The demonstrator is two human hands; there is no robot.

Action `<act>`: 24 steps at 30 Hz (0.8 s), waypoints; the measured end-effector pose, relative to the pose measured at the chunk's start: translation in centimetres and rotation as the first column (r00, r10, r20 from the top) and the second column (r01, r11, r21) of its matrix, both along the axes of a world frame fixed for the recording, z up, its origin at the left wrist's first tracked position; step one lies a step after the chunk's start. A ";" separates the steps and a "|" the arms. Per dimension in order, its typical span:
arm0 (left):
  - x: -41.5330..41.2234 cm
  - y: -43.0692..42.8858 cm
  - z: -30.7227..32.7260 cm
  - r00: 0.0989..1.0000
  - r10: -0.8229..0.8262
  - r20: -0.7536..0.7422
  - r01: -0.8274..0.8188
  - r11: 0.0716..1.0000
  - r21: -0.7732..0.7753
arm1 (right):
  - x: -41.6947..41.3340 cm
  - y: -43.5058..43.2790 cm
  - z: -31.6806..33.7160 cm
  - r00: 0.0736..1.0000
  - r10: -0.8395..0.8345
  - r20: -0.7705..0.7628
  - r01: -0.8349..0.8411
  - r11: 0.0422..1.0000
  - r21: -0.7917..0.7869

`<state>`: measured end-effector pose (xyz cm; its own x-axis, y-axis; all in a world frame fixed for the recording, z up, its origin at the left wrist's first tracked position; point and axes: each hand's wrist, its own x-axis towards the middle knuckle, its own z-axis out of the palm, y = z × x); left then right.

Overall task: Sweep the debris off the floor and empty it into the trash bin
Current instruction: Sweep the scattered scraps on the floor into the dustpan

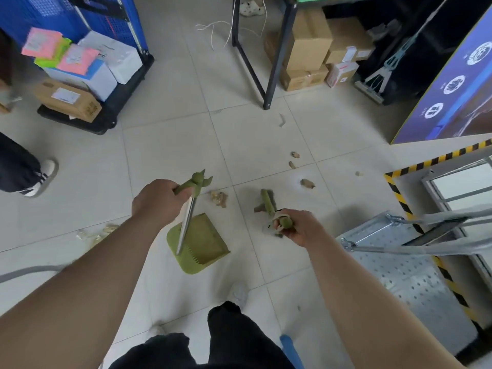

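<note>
My left hand (pixel 157 201) grips the green top of a long metal handle whose green dustpan (pixel 202 246) rests on the tiled floor in front of my feet. My right hand (pixel 295 225) is closed around the green broom handle (pixel 267 203), which points away from me; the broom head is hidden. Brown debris scraps lie on the tiles: one clump (pixel 219 198) just beyond the dustpan, one piece (pixel 307 183) to the right, small bits (pixel 292 159) farther off, and crumpled pieces (pixel 98 234) under my left forearm. No trash bin is in view.
A perforated metal platform (pixel 404 275) with yellow-black tape edging stands at right. A black table leg (pixel 269 102) and cardboard boxes (pixel 308 49) are ahead. A cart with boxes (pixel 77 97) sits far left, beside another person's leg and shoe (pixel 40 179).
</note>
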<state>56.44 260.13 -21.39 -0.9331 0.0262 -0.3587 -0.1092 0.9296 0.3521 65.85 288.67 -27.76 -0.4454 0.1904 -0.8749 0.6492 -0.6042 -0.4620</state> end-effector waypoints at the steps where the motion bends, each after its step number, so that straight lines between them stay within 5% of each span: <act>1: -0.4 0.7 0.1 1.000 0.001 -0.009 -0.001 1.000 -0.001 | -0.5 0.1 0.3 1.000 0.013 -0.013 -0.013 1.000 -0.004; 9: -2.9 6.1 0.6 0.998 -0.004 -0.062 0.008 0.998 0.069 | 0.2 7.3 1.9 0.977 -0.173 -0.125 0.162 0.983 -0.088; 24: -13.7 16.3 0.4 0.980 -0.178 -0.088 0.189 0.974 0.129 | -5.9 18.6 0.5 0.955 -0.296 0.034 0.278 0.927 0.251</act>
<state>42.70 276.46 -21.01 -0.9319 0.2432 -0.2690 0.0904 0.8741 0.4772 59.95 307.27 -27.25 -0.2797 0.5094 -0.8138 0.5007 -0.6458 -0.5764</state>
